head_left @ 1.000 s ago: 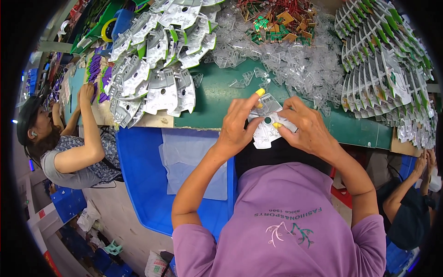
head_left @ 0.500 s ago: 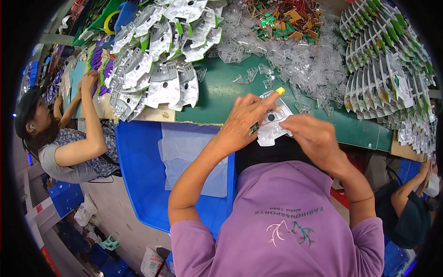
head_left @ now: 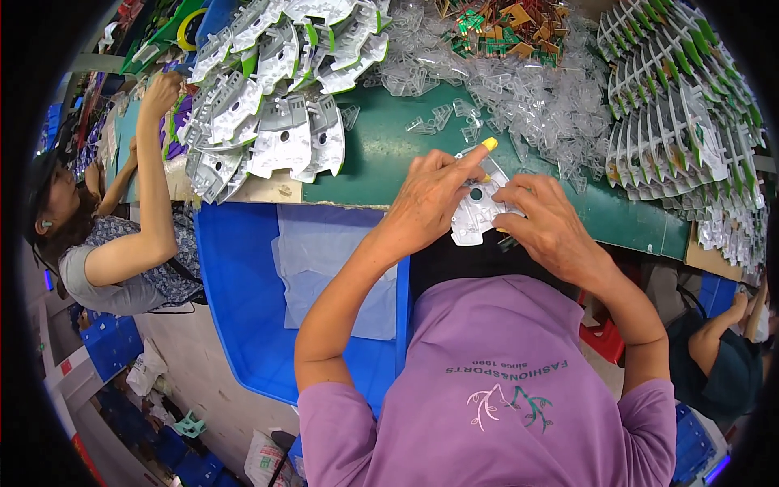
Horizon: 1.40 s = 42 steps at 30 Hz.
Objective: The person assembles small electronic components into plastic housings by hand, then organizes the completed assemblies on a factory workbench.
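I see the left hand [head_left: 422, 199] gripping the white plastic panel [head_left: 467, 223] by its left side; the right hand [head_left: 548, 219] has its fingers bent at the panel's right edge, though I cannot tell whether they pinch it; the panel is at the near edge of the tabletop [head_left: 377, 142], partly above the dark cloth [head_left: 442, 264]; a slackened left grip could drop it there; uneven pressing could twist it; reaching too far forward could scatter the clear plastic pieces [head_left: 540, 109].
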Each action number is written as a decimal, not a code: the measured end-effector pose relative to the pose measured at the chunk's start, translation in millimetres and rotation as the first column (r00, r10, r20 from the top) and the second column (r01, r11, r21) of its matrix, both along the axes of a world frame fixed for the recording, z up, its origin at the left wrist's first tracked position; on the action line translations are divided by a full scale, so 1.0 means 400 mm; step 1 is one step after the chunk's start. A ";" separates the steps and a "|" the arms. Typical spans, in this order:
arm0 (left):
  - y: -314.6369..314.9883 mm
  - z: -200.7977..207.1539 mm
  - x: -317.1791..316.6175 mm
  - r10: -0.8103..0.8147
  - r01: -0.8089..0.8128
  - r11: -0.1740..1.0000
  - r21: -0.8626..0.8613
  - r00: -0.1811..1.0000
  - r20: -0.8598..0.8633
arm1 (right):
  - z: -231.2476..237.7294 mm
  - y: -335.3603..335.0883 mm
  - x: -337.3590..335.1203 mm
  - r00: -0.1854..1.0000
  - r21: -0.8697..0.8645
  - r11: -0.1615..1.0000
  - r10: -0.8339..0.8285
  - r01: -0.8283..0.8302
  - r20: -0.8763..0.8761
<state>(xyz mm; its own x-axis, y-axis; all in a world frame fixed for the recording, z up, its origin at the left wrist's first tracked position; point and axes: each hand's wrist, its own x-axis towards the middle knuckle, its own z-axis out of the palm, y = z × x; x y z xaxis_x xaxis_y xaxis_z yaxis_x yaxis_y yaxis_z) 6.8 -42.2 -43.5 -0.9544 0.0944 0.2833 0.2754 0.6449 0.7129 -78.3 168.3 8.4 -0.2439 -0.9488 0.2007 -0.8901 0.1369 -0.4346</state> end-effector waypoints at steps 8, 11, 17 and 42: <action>-0.001 0.013 0.002 -0.001 0.001 1.000 0.005 0.999 0.033 | 0.046 -0.019 -0.012 0.965 0.184 0.961 0.231 -0.206 -0.124; 0.003 0.015 0.002 0.005 -0.006 1.000 0.014 0.999 0.043 | 0.034 -0.021 -0.017 0.961 0.137 0.963 0.249 -0.232 -0.118; 0.003 0.016 0.005 0.009 -0.010 1.000 0.027 0.999 0.035 | -0.007 -0.019 0.008 0.994 -0.186 0.976 -0.107 0.111 0.032; 0.031 0.091 0.009 0.120 -0.116 0.989 0.094 0.992 -0.031 | -0.099 0.148 0.082 0.786 -0.330 0.721 -0.494 0.610 0.372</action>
